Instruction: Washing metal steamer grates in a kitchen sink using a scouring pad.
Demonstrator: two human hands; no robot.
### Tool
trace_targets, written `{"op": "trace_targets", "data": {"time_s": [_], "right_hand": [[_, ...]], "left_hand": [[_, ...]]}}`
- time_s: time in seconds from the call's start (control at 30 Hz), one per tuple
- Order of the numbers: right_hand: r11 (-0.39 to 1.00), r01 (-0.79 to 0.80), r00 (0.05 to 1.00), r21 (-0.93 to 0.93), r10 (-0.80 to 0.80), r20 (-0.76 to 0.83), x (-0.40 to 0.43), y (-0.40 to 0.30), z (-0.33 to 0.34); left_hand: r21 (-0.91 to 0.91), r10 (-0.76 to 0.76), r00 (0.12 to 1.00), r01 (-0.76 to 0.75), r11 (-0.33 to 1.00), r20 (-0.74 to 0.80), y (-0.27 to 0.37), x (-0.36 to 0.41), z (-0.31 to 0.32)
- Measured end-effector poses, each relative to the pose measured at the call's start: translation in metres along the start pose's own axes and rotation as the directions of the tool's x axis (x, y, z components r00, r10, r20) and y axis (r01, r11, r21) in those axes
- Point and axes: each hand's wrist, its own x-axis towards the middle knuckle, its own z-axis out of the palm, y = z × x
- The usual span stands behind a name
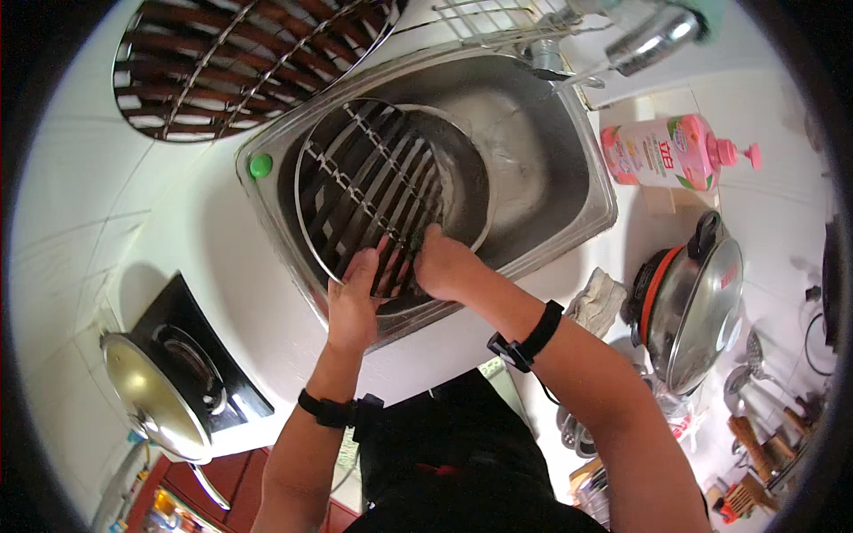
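A round rack (373,173) of dark slats, linked by two metal strips within a thin metal hoop, leans tilted in a round basin (484,166). The basin sits inside a stainless steel sink (603,216). At the near rim, my left hand (356,286) grips the hoop, thumb on top and fingers behind the slats. My right hand (446,263) is closed against the slats at the near right. A small dark green pad (416,240) shows at its fingertips; its full shape is hidden.
A second slatted rack (246,60) lies behind the sink, near the chrome faucet (546,60). On the right are a pink pump bottle (666,152), a crumpled cloth (598,303) and a lidded electric pan (700,313). A lidded wok (153,393) sits on the stove (226,380) at left.
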Motion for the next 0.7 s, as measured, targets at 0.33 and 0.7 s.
{"op": "trace_targets", "data": {"time_s": [0.33,0.7], "right_hand": [[0.915,0.228,0.959,-0.332,-0.271,-0.086,0.025,0.018,-0.004],[0.983,0.131,0.961,-0.132,-0.159,-0.228,0.008,0.033,0.002]], "left_hand": [[0.084,-0.060,0.995,0.066,0.994,-0.074,0.004,-0.001,0.002],[-0.005,-0.056,0.991,0.056,0.998,-0.118,-0.002,0.000,0.000]]}}
